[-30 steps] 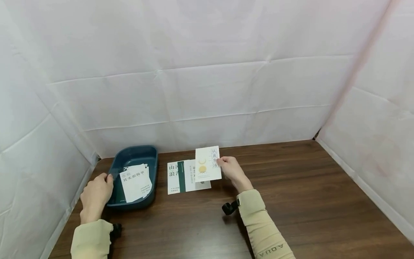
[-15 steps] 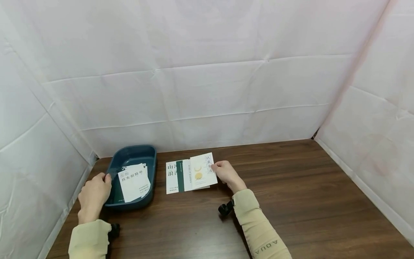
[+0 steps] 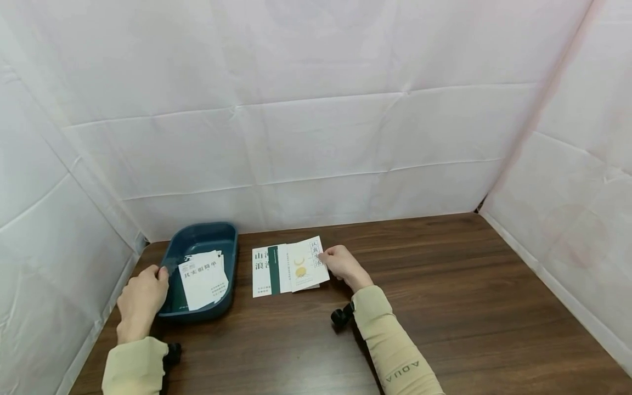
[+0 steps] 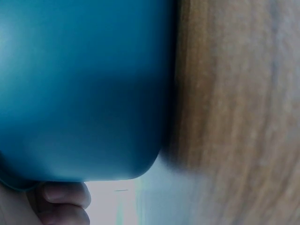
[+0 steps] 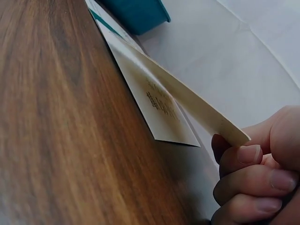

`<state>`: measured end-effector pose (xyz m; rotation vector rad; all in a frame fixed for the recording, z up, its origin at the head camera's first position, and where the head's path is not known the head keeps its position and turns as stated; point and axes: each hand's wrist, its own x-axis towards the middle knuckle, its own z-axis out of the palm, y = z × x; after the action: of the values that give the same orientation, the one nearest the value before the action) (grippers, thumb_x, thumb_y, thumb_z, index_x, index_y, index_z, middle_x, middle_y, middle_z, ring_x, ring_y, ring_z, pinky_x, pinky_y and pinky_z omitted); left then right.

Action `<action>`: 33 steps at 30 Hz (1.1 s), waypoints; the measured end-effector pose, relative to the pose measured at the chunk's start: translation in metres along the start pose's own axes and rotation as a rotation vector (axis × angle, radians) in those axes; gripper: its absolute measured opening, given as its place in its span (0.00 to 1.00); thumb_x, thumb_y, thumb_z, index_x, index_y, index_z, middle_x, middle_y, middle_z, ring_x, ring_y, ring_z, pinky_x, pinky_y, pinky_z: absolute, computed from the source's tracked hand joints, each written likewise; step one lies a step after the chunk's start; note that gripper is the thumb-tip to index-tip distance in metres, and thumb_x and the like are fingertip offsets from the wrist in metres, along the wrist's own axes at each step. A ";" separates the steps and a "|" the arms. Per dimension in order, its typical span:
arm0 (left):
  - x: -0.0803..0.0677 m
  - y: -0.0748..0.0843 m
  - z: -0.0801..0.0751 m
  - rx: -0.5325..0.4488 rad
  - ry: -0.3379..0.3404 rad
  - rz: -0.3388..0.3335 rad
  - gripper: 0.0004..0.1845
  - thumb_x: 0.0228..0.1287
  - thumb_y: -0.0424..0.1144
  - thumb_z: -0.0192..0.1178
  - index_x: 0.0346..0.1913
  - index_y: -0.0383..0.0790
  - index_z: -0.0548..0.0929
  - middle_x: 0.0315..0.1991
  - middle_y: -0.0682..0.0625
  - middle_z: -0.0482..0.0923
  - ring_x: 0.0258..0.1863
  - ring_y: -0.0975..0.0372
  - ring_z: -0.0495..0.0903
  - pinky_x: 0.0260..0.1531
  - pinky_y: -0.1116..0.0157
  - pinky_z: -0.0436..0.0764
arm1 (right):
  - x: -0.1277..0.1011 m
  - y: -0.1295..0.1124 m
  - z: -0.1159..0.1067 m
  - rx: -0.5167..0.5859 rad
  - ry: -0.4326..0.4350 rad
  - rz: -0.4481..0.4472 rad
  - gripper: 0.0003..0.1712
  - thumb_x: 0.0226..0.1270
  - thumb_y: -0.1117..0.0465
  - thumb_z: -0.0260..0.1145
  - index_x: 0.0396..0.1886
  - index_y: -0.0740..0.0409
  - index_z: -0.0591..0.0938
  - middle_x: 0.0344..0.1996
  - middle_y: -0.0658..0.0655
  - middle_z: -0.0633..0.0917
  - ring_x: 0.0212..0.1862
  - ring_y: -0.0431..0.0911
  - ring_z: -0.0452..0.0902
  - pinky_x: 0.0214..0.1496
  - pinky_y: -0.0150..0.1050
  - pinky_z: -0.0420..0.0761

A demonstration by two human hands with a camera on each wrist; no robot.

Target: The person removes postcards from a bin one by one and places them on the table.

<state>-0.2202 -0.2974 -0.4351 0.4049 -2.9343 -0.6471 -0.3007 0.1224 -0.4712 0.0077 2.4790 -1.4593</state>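
Observation:
My right hand (image 3: 346,267) pinches the right edge of a white card (image 3: 302,269) printed with a yellow crescent and disc. In the right wrist view that card (image 5: 206,110) slants, its gripped end raised above another white card (image 5: 147,93) on the table. Beside it, a white card with large dark characters and a green band (image 3: 264,277) lies partly covered. At the left, my left hand (image 3: 143,296) grips the rim of a blue plastic basin (image 3: 217,238), fingers curled outside it in the left wrist view. Several white cards (image 3: 204,282) lie inside the basin.
The wooden table (image 3: 444,302) extends to the right and front. White cloth walls (image 3: 316,137) stand behind and on both sides. The basin is close to the back and left walls.
My right hand has brought the crescent card down and slightly left, onto the cards on the table, and tilted it. My left hand stays on the basin's rim.

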 end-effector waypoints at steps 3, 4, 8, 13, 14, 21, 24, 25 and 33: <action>-0.001 0.000 -0.001 0.000 0.002 0.001 0.24 0.77 0.45 0.40 0.58 0.27 0.73 0.48 0.22 0.74 0.35 0.32 0.76 0.29 0.41 0.72 | 0.001 -0.001 0.002 -0.016 -0.001 0.009 0.21 0.75 0.54 0.57 0.20 0.57 0.77 0.09 0.48 0.59 0.11 0.42 0.49 0.14 0.36 0.55; -0.001 -0.001 -0.001 -0.001 0.001 0.000 0.24 0.77 0.45 0.40 0.58 0.27 0.73 0.48 0.22 0.74 0.35 0.33 0.76 0.29 0.41 0.72 | 0.002 -0.002 0.002 -0.024 0.000 0.012 0.22 0.75 0.54 0.57 0.18 0.56 0.75 0.09 0.48 0.59 0.11 0.42 0.49 0.14 0.36 0.55; -0.003 0.000 -0.002 -0.001 -0.004 0.000 0.23 0.77 0.45 0.40 0.57 0.27 0.73 0.46 0.22 0.74 0.34 0.33 0.76 0.27 0.42 0.72 | 0.003 -0.001 0.004 -0.056 0.005 0.040 0.25 0.74 0.53 0.58 0.13 0.52 0.68 0.08 0.48 0.60 0.10 0.42 0.51 0.13 0.36 0.56; -0.003 -0.002 -0.002 0.000 -0.003 -0.001 0.23 0.77 0.45 0.40 0.57 0.27 0.73 0.46 0.22 0.74 0.34 0.33 0.76 0.27 0.42 0.72 | 0.002 0.000 0.004 -0.049 -0.007 0.032 0.25 0.74 0.54 0.59 0.13 0.52 0.69 0.09 0.50 0.66 0.11 0.42 0.57 0.15 0.36 0.61; -0.003 -0.002 -0.002 0.000 -0.002 -0.003 0.24 0.77 0.45 0.40 0.57 0.27 0.73 0.46 0.22 0.74 0.34 0.33 0.76 0.27 0.42 0.72 | 0.002 0.000 0.004 -0.042 -0.012 0.026 0.25 0.74 0.54 0.60 0.13 0.53 0.69 0.10 0.50 0.67 0.12 0.42 0.58 0.16 0.36 0.62; -0.002 -0.002 -0.001 -0.002 0.005 0.002 0.23 0.77 0.45 0.40 0.55 0.28 0.74 0.44 0.23 0.75 0.32 0.35 0.77 0.26 0.44 0.72 | 0.004 0.000 0.002 -0.025 -0.029 0.039 0.23 0.73 0.55 0.61 0.15 0.55 0.71 0.12 0.52 0.70 0.12 0.42 0.60 0.16 0.35 0.62; -0.002 -0.001 -0.001 -0.001 0.004 0.004 0.23 0.77 0.45 0.40 0.56 0.27 0.74 0.45 0.22 0.74 0.33 0.34 0.76 0.27 0.42 0.72 | 0.005 -0.001 0.003 -0.034 -0.012 0.048 0.22 0.73 0.55 0.61 0.16 0.56 0.72 0.12 0.52 0.70 0.12 0.42 0.61 0.16 0.35 0.62; -0.002 -0.001 -0.001 0.000 0.006 0.005 0.23 0.77 0.45 0.40 0.56 0.27 0.74 0.45 0.22 0.74 0.33 0.33 0.76 0.27 0.42 0.72 | 0.005 -0.001 0.003 -0.043 -0.004 0.049 0.22 0.72 0.55 0.61 0.17 0.56 0.73 0.12 0.52 0.70 0.12 0.42 0.62 0.16 0.35 0.63; -0.002 -0.002 -0.002 0.004 -0.007 -0.010 0.23 0.77 0.45 0.40 0.57 0.27 0.73 0.46 0.22 0.74 0.34 0.33 0.76 0.28 0.42 0.72 | 0.008 -0.001 0.007 -0.134 0.041 0.051 0.18 0.70 0.55 0.63 0.22 0.59 0.74 0.12 0.54 0.74 0.12 0.43 0.67 0.14 0.35 0.67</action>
<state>-0.2174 -0.2996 -0.4338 0.4189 -2.9430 -0.6453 -0.3068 0.1146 -0.4753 0.0753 2.5847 -1.2823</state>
